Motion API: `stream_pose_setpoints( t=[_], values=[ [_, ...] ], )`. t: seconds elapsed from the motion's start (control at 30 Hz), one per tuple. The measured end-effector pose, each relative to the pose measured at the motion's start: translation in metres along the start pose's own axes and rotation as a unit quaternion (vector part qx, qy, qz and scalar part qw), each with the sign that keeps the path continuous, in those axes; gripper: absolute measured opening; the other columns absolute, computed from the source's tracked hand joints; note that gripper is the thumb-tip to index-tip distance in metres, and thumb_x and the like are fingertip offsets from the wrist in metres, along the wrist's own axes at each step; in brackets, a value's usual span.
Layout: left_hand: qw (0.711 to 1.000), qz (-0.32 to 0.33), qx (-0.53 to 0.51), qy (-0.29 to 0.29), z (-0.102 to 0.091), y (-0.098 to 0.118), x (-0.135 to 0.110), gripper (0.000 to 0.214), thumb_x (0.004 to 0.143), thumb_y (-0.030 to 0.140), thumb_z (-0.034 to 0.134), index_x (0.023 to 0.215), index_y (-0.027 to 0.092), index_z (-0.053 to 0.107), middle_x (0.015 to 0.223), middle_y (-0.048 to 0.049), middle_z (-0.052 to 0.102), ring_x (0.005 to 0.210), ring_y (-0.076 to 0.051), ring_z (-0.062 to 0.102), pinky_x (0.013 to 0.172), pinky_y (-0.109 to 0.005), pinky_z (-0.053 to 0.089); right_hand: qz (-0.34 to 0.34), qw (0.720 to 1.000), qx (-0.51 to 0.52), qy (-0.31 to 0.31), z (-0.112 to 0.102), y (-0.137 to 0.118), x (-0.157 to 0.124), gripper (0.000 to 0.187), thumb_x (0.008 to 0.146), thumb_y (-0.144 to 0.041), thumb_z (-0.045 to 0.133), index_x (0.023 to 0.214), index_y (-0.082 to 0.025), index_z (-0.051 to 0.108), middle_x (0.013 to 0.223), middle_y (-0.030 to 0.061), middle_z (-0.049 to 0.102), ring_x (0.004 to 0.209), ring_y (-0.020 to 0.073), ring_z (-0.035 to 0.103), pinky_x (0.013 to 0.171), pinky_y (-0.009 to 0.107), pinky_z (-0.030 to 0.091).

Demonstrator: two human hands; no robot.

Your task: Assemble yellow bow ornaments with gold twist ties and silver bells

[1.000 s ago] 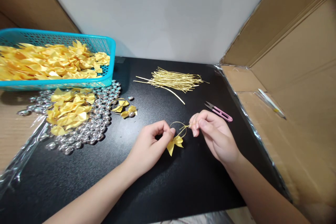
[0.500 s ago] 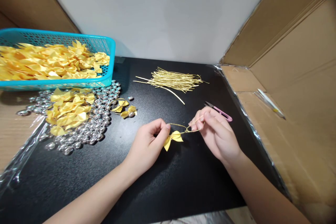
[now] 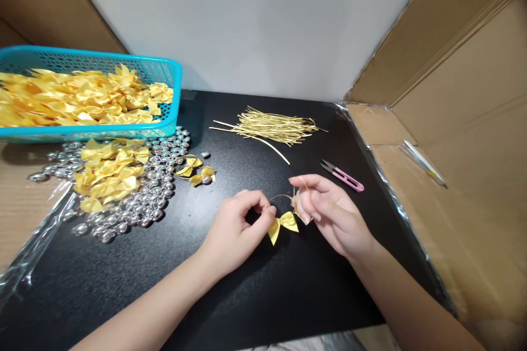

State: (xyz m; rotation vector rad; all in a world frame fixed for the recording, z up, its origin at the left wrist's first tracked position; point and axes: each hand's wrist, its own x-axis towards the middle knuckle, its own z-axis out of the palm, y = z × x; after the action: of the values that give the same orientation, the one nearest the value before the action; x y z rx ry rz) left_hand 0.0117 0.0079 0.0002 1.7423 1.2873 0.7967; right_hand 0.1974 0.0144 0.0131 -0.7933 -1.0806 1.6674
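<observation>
My left hand [image 3: 236, 230] pinches one side of a thin gold wire loop [image 3: 283, 198] from which a small yellow ribbon bow [image 3: 282, 224] hangs. My right hand [image 3: 329, 214] pinches the twisted ends of that same wire just right of the bow, with its fingers curled round them. Both hands hover close together above the black table top [image 3: 230, 285], near its middle.
A bundle of gold wire ties [image 3: 274, 125] lies behind the hands. Pink thread snips [image 3: 343, 176] lie to the right. At the left sit a blue basket [image 3: 171, 98] of yellow bows, a pile of silver bells [image 3: 152, 197] with loose bows [image 3: 109, 173], and two finished pieces [image 3: 196, 170]. Cardboard walls [image 3: 461, 120] close in the right.
The right hand has turned and drawn closer to the left, bending the wire ends. The bow has shifted slightly right and lower. The loop looks smaller.
</observation>
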Motion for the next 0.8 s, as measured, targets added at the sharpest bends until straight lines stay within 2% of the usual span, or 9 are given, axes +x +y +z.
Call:
stream_pose_setpoints(
  t=[0.13, 0.3, 0.43, 0.57, 0.7, 0.8],
  values=[
    [1.0, 0.011, 0.001, -0.001, 0.0004, -0.0014, 0.0, 0.021, 0.086, 0.026, 0.052, 0.066, 0.019, 0.056, 0.064, 0.0023, 0.058, 0.065, -0.015, 0.054, 0.065, -0.027, 0.04, -0.011, 0.999, -0.025, -0.03, -0.0011, 0.0023, -0.002, 0.031, 0.088, -0.039, 0.065, 0.116, -0.025, 0.066, 0.053, -0.0061, 0.048, 0.051, 0.0102, 0.044, 0.055, 0.026, 0.04],
    [1.0, 0.008, 0.001, 0.011, 0.001, -0.0007, 0.0007, 0.022, 0.086, 0.026, 0.052, 0.066, 0.019, 0.056, 0.063, 0.0022, 0.058, 0.064, -0.015, 0.053, 0.065, -0.028, 0.039, -0.042, 0.995, -0.082, -0.033, -0.0024, 0.0028, -0.0043, 0.028, 0.092, -0.035, 0.061, 0.12, -0.029, 0.064, 0.056, -0.0056, 0.057, 0.054, 0.0101, 0.052, 0.061, 0.027, 0.044],
    [0.999, -0.014, -0.005, 0.032, -0.0001, 0.0006, 0.0008, 0.024, 0.086, 0.028, 0.051, 0.064, 0.019, 0.054, 0.061, 0.0024, 0.057, 0.061, -0.014, 0.051, 0.063, -0.028, 0.038, -0.072, 0.99, -0.121, -0.024, -0.0044, 0.0032, -0.0044, 0.028, 0.093, -0.037, 0.06, 0.12, -0.029, 0.065, 0.057, -0.0064, 0.062, 0.056, 0.0109, 0.059, 0.079, 0.033, 0.045],
    [0.997, -0.043, -0.027, 0.057, -0.0013, 0.0007, 0.0005, 0.026, 0.086, 0.03, 0.049, 0.062, 0.019, 0.052, 0.056, 0.0039, 0.052, 0.056, -0.013, 0.047, 0.059, -0.026, 0.037, -0.09, 0.986, -0.138, -0.017, -0.0067, 0.0043, -0.005, 0.03, 0.094, -0.038, 0.058, 0.122, -0.03, 0.064, 0.058, -0.0076, 0.065, 0.058, 0.0111, 0.062, 0.096, 0.037, 0.038],
    [0.995, -0.051, -0.039, 0.072, -0.0008, 0.0003, 0.0013, 0.026, 0.085, 0.03, 0.05, 0.062, 0.019, 0.052, 0.056, 0.0045, 0.051, 0.055, -0.013, 0.045, 0.058, -0.026, 0.036, -0.097, 0.986, -0.135, -0.013, -0.0072, 0.0043, -0.0051, 0.03, 0.094, -0.038, 0.058, 0.122, -0.031, 0.064, 0.06, -0.0072, 0.066, 0.061, 0.0114, 0.063, 0.095, 0.036, 0.039],
    [0.995, -0.054, -0.042, 0.076, -0.0006, 0.0006, 0.0019, 0.025, 0.085, 0.03, 0.05, 0.062, 0.019, 0.052, 0.056, 0.0045, 0.05, 0.055, -0.013, 0.044, 0.057, -0.026, 0.035, -0.095, 0.987, -0.128, -0.018, -0.0067, 0.0041, -0.0045, 0.029, 0.094, -0.037, 0.059, 0.121, -0.03, 0.064, 0.06, -0.006, 0.064, 0.061, 0.0118, 0.062, 0.085, 0.034, 0.044]
  ],
)
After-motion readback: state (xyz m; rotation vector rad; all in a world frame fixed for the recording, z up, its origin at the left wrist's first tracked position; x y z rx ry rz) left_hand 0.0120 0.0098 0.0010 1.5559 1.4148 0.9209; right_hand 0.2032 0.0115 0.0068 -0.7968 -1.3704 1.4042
